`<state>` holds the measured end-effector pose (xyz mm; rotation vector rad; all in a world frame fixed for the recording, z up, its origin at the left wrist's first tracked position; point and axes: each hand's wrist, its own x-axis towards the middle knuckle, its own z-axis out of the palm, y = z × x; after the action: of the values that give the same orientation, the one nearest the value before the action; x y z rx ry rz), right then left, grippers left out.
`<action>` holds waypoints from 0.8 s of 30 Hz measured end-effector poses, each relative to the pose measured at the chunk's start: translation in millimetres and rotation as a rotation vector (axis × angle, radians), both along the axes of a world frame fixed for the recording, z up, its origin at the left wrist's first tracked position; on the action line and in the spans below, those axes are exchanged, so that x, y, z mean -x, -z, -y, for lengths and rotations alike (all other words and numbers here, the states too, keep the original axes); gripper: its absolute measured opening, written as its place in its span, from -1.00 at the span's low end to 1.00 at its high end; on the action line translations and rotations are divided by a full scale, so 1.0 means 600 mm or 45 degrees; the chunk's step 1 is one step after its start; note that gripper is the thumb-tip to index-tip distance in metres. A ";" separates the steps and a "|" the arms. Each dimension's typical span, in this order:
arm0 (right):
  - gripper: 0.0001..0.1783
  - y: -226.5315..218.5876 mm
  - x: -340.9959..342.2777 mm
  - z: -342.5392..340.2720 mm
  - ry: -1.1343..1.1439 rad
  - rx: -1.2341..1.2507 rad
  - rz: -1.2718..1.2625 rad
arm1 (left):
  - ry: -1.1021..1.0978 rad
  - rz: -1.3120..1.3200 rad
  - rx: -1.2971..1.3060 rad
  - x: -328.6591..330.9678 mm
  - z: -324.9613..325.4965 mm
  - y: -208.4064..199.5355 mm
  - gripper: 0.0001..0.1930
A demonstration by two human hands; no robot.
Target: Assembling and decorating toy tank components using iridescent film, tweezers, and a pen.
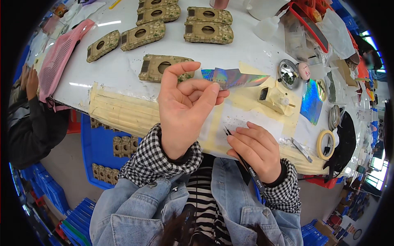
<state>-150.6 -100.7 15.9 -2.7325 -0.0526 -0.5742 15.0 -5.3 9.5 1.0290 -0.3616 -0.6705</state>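
My left hand [182, 108] is raised over the table, thumb and forefinger pinched on a shiny holographic sheet [242, 80] with an uneven edge. Black fine-tipped tweezers [253, 175] lie in the closed fingers of my right hand [259, 153]; their points face up and left, below the sheet and apart from it. Behind my left hand sits a camouflage model tank hull [150, 69] with a round hole in its top, partly covered by the fingers. Tiny specks dot the white surface under my hands.
More camouflage hulls [208, 33] stand at the back. On the right are a tan boxy model part [279, 100], a round metal tin [288, 74], another holographic sheet [312, 101], a tape roll [326, 144] and a utility knife [302, 150]. A blue tray [91, 158] holds hulls below. Someone sits left.
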 end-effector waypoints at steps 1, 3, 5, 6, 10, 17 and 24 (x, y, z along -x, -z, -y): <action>-0.68 0.000 -0.001 -0.001 -0.006 0.030 -0.014 | 0.004 -0.007 0.001 -0.001 0.000 0.000 -0.58; -0.69 0.003 -0.003 -0.003 -0.030 0.095 -0.037 | 0.012 -0.020 0.002 -0.003 -0.001 -0.002 -0.57; -0.71 0.005 -0.005 -0.005 -0.063 0.168 -0.054 | 0.012 -0.010 0.012 -0.004 0.000 -0.003 -0.57; -0.72 0.003 -0.007 -0.006 -0.080 0.187 -0.093 | 0.011 -0.004 0.017 -0.004 0.000 -0.003 -0.57; -0.72 -0.011 -0.017 -0.008 -0.107 0.162 -0.188 | 0.019 -0.022 0.016 -0.005 -0.001 -0.002 -0.57; -0.62 -0.014 -0.009 0.010 -0.116 0.005 -0.102 | 0.021 -0.012 0.023 -0.005 -0.001 0.002 -0.58; -0.66 -0.015 -0.005 0.009 -0.090 -0.043 -0.069 | 0.006 -0.006 0.012 -0.004 -0.001 0.002 -0.60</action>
<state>-147.5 -106.1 24.7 -2.6997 -0.1249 -0.4767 17.4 -4.6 8.5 1.0177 -0.3630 -0.6750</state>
